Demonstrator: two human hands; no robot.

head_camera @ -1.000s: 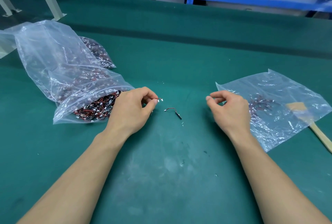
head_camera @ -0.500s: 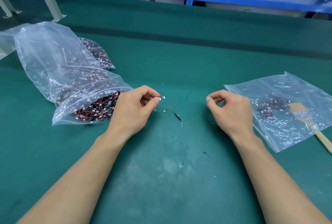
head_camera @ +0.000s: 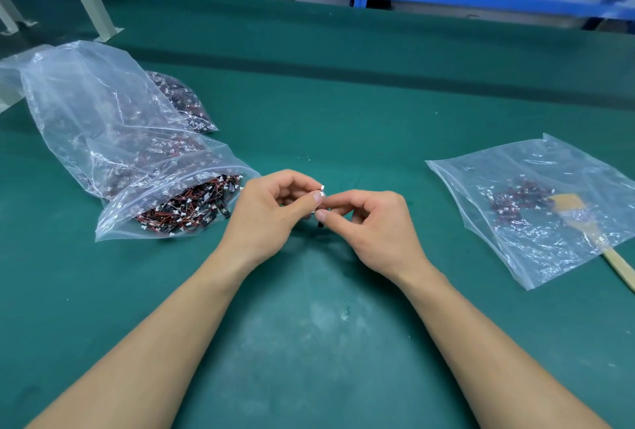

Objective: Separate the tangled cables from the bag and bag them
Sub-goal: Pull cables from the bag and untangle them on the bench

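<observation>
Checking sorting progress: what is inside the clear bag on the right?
The right bag holds a small cluster of red-black cables. A wooden brush shows through the plastic; whether it lies inside or underneath cannot be told. Its handle sticks out.

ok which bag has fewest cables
The flat right bag by the wooden brush: one small clump inside; the open left bag and small bag behind it are packed.
</observation>
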